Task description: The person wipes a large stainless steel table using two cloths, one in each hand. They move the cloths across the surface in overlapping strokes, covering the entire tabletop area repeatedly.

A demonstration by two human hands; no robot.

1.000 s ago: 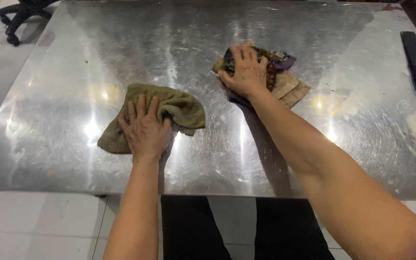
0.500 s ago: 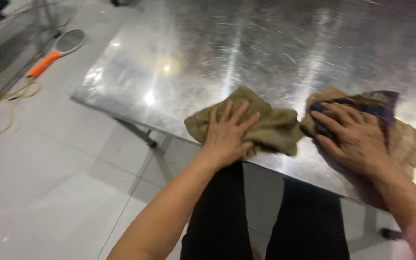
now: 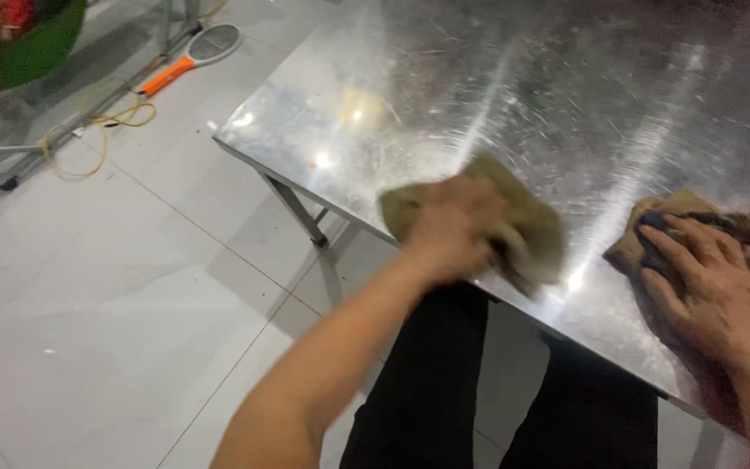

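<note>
The left hand (image 3: 451, 227) (blurred) lies flat on an olive cloth (image 3: 527, 221) at the near edge of the steel bench (image 3: 514, 78); the right hand (image 3: 715, 293), fingers spread, presses a brown and purple rag (image 3: 653, 227) by the same edge, near the cloth.

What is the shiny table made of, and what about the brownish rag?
The table looks like metal, likely stainless steel: silvery, scratched, with bright glints of light. The brownish rag under the left hand looks like soft woven cloth, rumpled and dull, though blurred here.
</note>
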